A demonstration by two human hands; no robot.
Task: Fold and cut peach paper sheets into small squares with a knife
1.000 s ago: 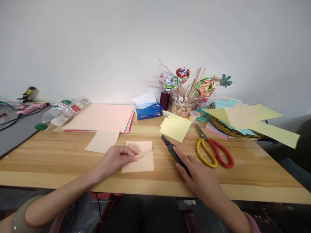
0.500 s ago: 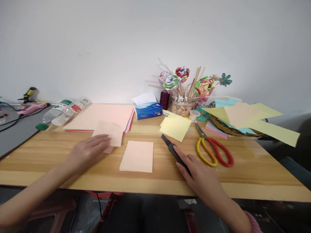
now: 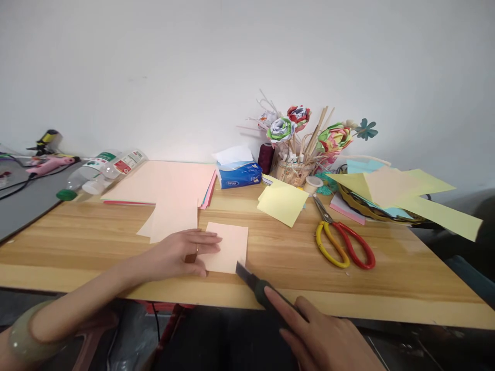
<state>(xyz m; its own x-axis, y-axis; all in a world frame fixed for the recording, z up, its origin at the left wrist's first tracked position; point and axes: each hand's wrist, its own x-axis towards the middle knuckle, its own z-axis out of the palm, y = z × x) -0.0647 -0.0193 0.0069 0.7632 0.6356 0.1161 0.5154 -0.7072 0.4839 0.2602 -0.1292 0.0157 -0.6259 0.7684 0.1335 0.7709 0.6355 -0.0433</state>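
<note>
My left hand (image 3: 185, 253) lies with its fingers spread on the left part of a pale pink paper square (image 3: 232, 245) near the table's front edge. In my right hand (image 3: 309, 330) is a dark-handled knife (image 3: 266, 298), its blade pointing up and left at the square's lower right corner. Other pale pink pieces (image 3: 176, 219) lie behind my left hand, against a stack of large coloured sheets (image 3: 162, 180). Yellow paper squares (image 3: 284, 203) rest farther back, to the right of the pink square.
Scissors (image 3: 328, 219) with yellow and red handles lie right of the yellow squares. Behind are a tissue pack (image 3: 240, 175), a jar of sticks (image 3: 294, 171) with paper flowers, and a basket (image 3: 365, 206) of paper strips. Bottles (image 3: 93, 170) and a pink glue gun (image 3: 50, 165) are at the left.
My left hand has let go of the pink pieces at the left and moved right onto the pink square. My right hand has brought the knife down and left to the square's corner.
</note>
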